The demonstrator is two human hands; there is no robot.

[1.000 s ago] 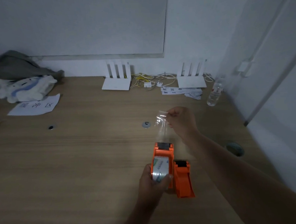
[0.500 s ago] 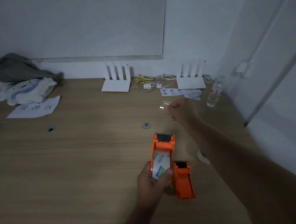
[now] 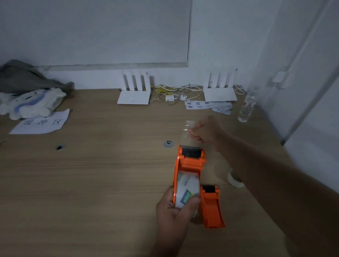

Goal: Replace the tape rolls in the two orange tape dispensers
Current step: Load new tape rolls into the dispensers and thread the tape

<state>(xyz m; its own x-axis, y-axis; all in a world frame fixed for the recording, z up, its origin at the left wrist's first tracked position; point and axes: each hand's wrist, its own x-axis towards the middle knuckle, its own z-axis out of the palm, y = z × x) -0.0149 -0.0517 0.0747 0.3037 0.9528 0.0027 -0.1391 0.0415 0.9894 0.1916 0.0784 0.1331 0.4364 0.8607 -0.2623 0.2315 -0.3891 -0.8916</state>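
Left hand (image 3: 174, 209) is clamped round the near end of the loaded dispenser (image 3: 189, 168), thumb over the tape roll (image 3: 187, 189) seated in it. Long axis runs near-to-far, tilted a little right, with the black cutter end pointing away toward the wall. It sits right of centre on the wooden desk (image 3: 88, 183).

Right hand (image 3: 205, 131) is closed in a pinch on the clear tape tail (image 3: 186, 132), which runs from the cutter end up and away to the fingers.

Second dispenser (image 3: 211, 206) lies flat on the desk just right of the held one, same near-far axis, black end far; from this angle its bay looks empty, but that is hard to confirm. A pale roll (image 3: 234, 179) sits on the desk further right, partly hidden by the right forearm.

Open desk to the left and near side. Wall corner closes in on the right. Far edge is cluttered: two white routers (image 3: 134, 94) (image 3: 220, 91), cables, a water bottle (image 3: 246, 107).

Roll label is green, blue and white, with print too blurred to read. A paper sheet (image 3: 40, 123) far left carries large Chinese characters seen upside down; paper strips (image 3: 201, 104) by the right router are also printed and not readable.
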